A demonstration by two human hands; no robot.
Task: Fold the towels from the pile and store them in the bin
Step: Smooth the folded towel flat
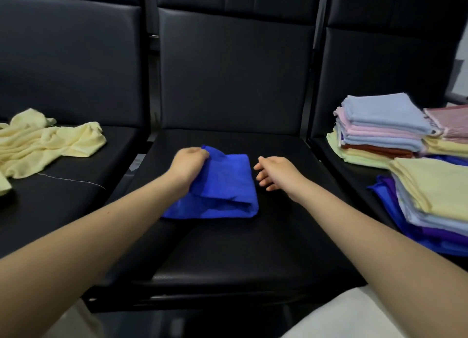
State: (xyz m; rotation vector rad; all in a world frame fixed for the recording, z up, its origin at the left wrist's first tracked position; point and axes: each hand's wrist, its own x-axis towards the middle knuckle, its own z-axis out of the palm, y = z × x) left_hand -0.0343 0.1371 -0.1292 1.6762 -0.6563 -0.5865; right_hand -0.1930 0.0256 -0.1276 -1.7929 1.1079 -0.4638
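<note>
A bright blue towel [222, 186], folded into a small rectangle, lies on the middle black seat [228, 256]. My left hand [188, 164] pinches its far left corner and lifts that flap a little. Just right of the towel hovers my right hand [274, 172], fingers loosely spread and holding nothing. A crumpled pale yellow towel [48, 140] lies unfolded on the left seat. No bin is in view.
On the right seat stand stacks of folded towels: a far stack topped in light blue [382, 115], a near stack topped in pale yellow [435, 186], and a pink one [448, 120] behind. Black chair backs [233, 67] rise behind all three seats.
</note>
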